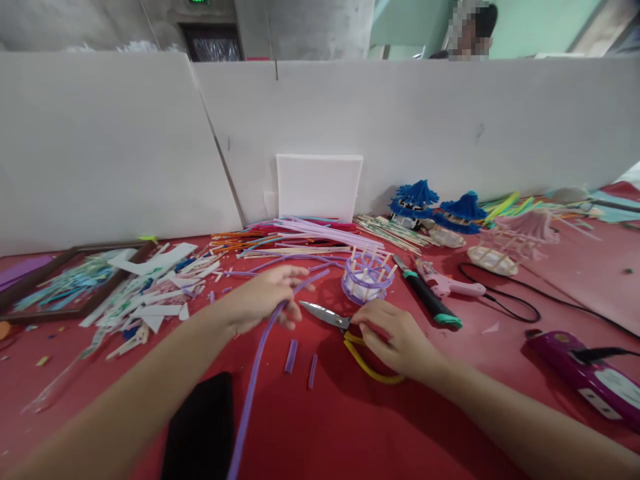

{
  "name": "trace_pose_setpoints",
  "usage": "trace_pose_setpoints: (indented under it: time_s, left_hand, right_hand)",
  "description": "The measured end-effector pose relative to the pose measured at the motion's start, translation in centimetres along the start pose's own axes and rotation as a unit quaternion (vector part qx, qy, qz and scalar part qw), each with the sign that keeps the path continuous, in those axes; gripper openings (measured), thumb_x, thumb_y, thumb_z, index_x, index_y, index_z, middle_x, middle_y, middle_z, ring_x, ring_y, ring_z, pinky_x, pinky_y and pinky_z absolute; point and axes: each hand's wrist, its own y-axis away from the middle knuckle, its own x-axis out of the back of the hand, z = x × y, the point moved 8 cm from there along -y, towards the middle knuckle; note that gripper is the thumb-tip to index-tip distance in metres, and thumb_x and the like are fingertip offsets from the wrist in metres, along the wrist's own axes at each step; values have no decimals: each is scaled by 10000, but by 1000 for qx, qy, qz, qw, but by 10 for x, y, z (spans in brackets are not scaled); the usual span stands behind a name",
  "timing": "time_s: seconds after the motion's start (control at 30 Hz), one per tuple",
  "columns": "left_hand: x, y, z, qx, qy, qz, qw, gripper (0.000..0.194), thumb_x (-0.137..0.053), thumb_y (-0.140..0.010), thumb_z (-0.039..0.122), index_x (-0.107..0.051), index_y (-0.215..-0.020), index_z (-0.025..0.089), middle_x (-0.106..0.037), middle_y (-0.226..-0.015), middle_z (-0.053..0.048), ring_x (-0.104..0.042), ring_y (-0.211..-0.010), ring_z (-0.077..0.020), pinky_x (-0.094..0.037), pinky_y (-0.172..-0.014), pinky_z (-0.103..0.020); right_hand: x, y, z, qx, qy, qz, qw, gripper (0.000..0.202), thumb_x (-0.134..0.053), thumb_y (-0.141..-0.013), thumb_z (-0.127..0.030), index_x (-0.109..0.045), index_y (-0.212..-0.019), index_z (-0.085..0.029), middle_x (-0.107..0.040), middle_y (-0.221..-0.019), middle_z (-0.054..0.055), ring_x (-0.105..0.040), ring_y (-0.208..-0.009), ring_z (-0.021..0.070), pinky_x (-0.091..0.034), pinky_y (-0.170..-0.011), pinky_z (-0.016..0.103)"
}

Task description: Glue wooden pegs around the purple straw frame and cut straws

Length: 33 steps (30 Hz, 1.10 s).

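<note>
My left hand (265, 297) grips a long purple straw (255, 373) that runs from near my body up past the fingers. My right hand (397, 340) rests on the yellow handles of a pair of scissors (327, 315) lying on the red table, blades pointing left toward the left hand. Two short purple straw pieces (300, 360) lie between my forearms. Just beyond my right hand stands a small round purple woven basket (367, 279) with wooden sticks poking up.
A pile of coloured straws (300, 240) lies behind the basket. Paper scraps (150, 293) and a framed picture (65, 280) are at the left. A pink glue gun (447, 283), a green-black tool (427, 300), blue tasselled crafts (435, 207) and a purple power strip (585, 373) are at the right. White partition behind.
</note>
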Motion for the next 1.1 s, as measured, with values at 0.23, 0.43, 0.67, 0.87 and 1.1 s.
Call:
trace_pose_setpoints:
  time_s: [0.23, 0.43, 0.67, 0.87, 1.1]
  left_hand:
    - [-39, 44, -67, 92, 154, -65, 982, 264, -484, -742, 97, -613, -953, 187, -558, -705, 31, -263, -329, 9, -125, -322, -119]
    - [-59, 49, -93, 83, 202, -107, 970, 251, -556, -854, 438, -573, -838, 189, -553, -512, 56, -304, -253, -10, -215, -286, -121]
    - [-32, 42, -84, -6, 378, -27, 925, 206, -641, -810, 327, -497, -754, 192, -604, -541, 50, -423, -272, -39, -375, -315, -142]
    - [-10, 40, -90, -8, 438, 77, 896, 231, -596, -860, 356, -476, -724, 213, -285, -454, 121, -158, -316, -34, -177, -286, -100]
    - [-16, 42, -93, -36, 393, 104, 913, 182, -595, -860, 300, -553, -735, 174, -513, -544, 51, -389, -417, -60, -403, -392, -159]
  right_hand:
    - [-13, 7, -14, -33, -21, -28, 999, 173, -505, -890, -190, -584, -1044, -193, -687, -873, 62, -655, -744, 152, -532, -677, 249]
    - [-29, 2, -40, 17, -84, -67, 994, 147, -473, -934, -174, -606, -993, -197, -693, -882, 37, -647, -829, 138, -522, -765, 240]
    - [-54, -33, -53, 99, -40, -110, 988, 151, -482, -911, -133, -615, -947, -193, -684, -894, 39, -625, -871, 156, -493, -906, 324]
    - [-101, -35, -49, 183, 97, -239, 949, 116, -544, -874, -116, -639, -888, -182, -654, -896, 42, -589, -911, 182, -373, -1062, 401]
    - [-96, -27, -46, 188, 142, -221, 946, 219, -456, -818, 3, -602, -869, -152, -614, -850, 43, -575, -843, 188, -313, -1127, 397]
